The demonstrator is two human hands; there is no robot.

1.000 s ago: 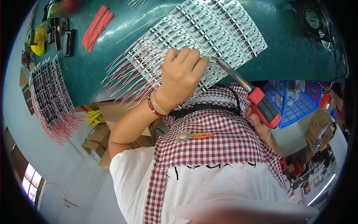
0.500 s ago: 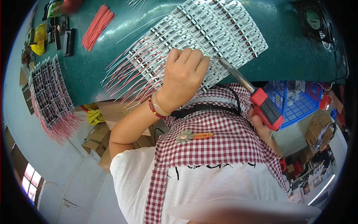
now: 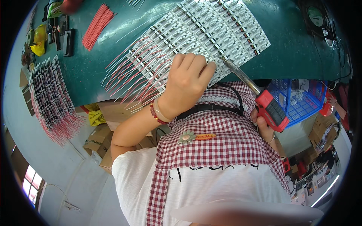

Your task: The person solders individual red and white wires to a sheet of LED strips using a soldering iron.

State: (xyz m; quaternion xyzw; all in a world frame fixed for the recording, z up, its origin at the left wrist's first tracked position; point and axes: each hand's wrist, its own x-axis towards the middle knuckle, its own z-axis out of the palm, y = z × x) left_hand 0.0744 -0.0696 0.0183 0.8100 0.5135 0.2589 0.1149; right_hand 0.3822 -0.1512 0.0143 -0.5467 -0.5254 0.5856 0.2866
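Observation:
A light-coloured panel of small circuit boards (image 3: 226, 37) lies slanted on the green table. White and red wires (image 3: 130, 77) fan out from its left part. My left hand (image 3: 190, 77) is closed over the panel's near middle, knuckles up; its fingertips and anything pinched in them are hidden. My right hand (image 3: 264, 128) grips the red-and-black handle of a soldering iron (image 3: 244, 77). The iron's tip is at the boards, just right of my left fingers; whether it touches cannot be made out.
Red wires (image 3: 98, 27) lie bundled on the table (image 3: 90, 75). A wired panel (image 3: 52, 94) hangs over its left edge. A black fan (image 3: 316, 19) stands at the far right. Below are a blue basket (image 3: 301, 105) and cardboard boxes (image 3: 97, 139). Another person's hand (image 3: 337, 107) shows at right.
My left hand has shifted slightly right and toward me, still closed. The soldering iron has moved a little to the right. Another person's hand now shows by the blue basket.

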